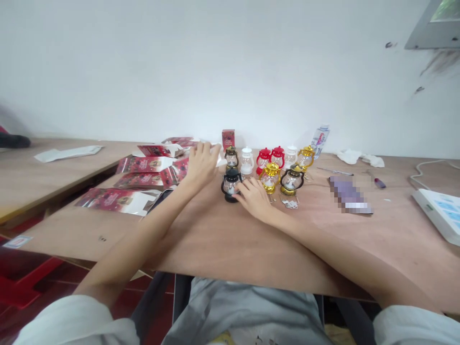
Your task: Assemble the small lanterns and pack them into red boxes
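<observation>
My left hand (201, 165) is bent with its fingers curled down over a flat red carton (176, 171); a white flap shows just past the fingertips, and the grip itself is partly hidden. My right hand (254, 197) has its thumb and fingers at the right side of a small black lantern (231, 191), which stands upright on the table. Around it stand more small lanterns: a bronze one (232, 158), a white one (247, 162), a red one (263, 160), a gold one (270, 178) and a dark bronze one (292, 181).
Several flat red cartons (111, 200) overlap on the left. An upright red box (228, 139) stands by the wall. A leaning bottle (320, 140), crumpled tissue (348, 156), screwdriver-like rod (336, 171), pixelated purple object (350, 194) and white device (440, 213) lie rightward.
</observation>
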`<state>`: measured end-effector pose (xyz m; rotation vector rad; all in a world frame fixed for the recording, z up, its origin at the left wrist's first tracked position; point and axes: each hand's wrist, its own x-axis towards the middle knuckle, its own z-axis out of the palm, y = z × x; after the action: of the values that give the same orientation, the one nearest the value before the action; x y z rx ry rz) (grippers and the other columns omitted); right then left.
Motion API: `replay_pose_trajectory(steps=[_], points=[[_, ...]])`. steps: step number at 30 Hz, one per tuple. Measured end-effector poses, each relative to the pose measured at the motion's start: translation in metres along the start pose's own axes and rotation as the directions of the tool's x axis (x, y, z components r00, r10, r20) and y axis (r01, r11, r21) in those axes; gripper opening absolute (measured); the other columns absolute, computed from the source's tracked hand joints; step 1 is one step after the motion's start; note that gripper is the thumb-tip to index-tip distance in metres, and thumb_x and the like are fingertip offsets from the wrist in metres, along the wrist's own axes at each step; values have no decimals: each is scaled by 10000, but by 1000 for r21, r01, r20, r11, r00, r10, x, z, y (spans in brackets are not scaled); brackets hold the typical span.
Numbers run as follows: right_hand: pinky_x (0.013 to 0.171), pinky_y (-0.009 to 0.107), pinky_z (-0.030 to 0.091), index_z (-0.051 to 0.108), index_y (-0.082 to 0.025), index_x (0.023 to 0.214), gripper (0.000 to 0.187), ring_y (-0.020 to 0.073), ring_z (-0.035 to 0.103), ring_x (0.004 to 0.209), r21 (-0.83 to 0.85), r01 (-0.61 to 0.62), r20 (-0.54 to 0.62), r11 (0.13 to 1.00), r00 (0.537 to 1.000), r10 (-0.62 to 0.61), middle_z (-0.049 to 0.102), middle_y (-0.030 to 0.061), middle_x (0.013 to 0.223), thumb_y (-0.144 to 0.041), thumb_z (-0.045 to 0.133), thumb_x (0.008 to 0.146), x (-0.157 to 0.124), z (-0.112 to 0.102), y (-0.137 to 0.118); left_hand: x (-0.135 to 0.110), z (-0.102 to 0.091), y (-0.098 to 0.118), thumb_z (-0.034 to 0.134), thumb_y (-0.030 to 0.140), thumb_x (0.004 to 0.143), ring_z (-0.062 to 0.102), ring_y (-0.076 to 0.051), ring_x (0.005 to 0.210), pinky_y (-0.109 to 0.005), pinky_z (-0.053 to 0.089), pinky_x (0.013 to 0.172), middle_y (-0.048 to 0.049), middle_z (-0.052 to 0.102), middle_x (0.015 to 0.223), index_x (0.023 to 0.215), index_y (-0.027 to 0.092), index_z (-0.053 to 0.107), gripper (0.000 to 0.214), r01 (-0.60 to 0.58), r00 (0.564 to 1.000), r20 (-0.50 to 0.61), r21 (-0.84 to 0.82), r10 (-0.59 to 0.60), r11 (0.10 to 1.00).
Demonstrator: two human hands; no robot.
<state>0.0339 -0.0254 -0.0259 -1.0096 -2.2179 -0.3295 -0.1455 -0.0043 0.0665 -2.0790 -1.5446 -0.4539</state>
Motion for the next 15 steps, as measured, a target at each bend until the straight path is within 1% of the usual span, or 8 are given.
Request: replay_pose_trajectory(steps=[2, 4, 6, 9, 12, 15], points=[[743, 368, 376, 601, -205, 874, 169, 248, 499, 854, -8, 22, 13, 1000, 1000, -22, 628, 85, 856, -331, 495, 913, 3, -3, 2, -7, 13, 2, 431, 206, 816, 422, -376, 1163, -514, 327, 938, -197, 491, 1233, 1323, 195, 422, 507, -27, 997, 70, 10, 27, 1000], [741, 359, 368, 597, -206, 875, 197, 240, 499, 848, -13, 35, -3, 999, 999, -35, 630, 83, 855, -341, 464, 928, 6, -8, 4, -14, 20, 3, 441, 197, 801, 433, -370, 1151, -530, 318, 938, -182, 506, 1223, 1314, 237, 446, 515, -42, 992, 121, 7, 41, 999], [749, 355, 366, 600, -206, 892, 224, 239, 500, 854, -27, 46, -39, 999, 998, -47, 625, 85, 864, -345, 432, 941, 11, -14, 4, -19, 21, 3, 441, 195, 791, 441, -358, 1144, -552, 306, 940, -158, 517, 1212, 1305, 283, 458, 521, -52, 987, 151, -13, 54, 999], [757, 348, 377, 607, -204, 906, 249, 231, 507, 850, -12, 65, -99, 998, 993, -66, 611, 90, 892, -338, 403, 953, 18, -21, 5, -23, 17, -2, 474, 227, 756, 430, -351, 1160, -574, 310, 934, -145, 495, 1249, 1323, 302, 434, 574, -82, 971, 217, -97, 102, 992], [764, 332, 400, 606, -199, 906, 262, 213, 518, 833, 63, 112, -116, 992, 988, -104, 607, 87, 903, -319, 380, 962, 23, -24, 5, -26, 14, -7, 527, 346, 731, 403, -350, 1198, -582, 303, 953, -126, 459, 1318, 1311, 300, 439, 589, -87, 945, 289, -225, 152, 970], [735, 312, 414, 595, -196, 885, 275, 202, 528, 798, 123, 132, -111, 984, 987, -119, 608, 78, 852, -303, 357, 970, 25, -22, 4, -28, 16, -5, 541, 538, 738, 398, -342, 1210, -573, 281, 983, -93, 469, 1337, 1239, 306, 504, 554, -74, 943, 286, -318, 170, 945]])
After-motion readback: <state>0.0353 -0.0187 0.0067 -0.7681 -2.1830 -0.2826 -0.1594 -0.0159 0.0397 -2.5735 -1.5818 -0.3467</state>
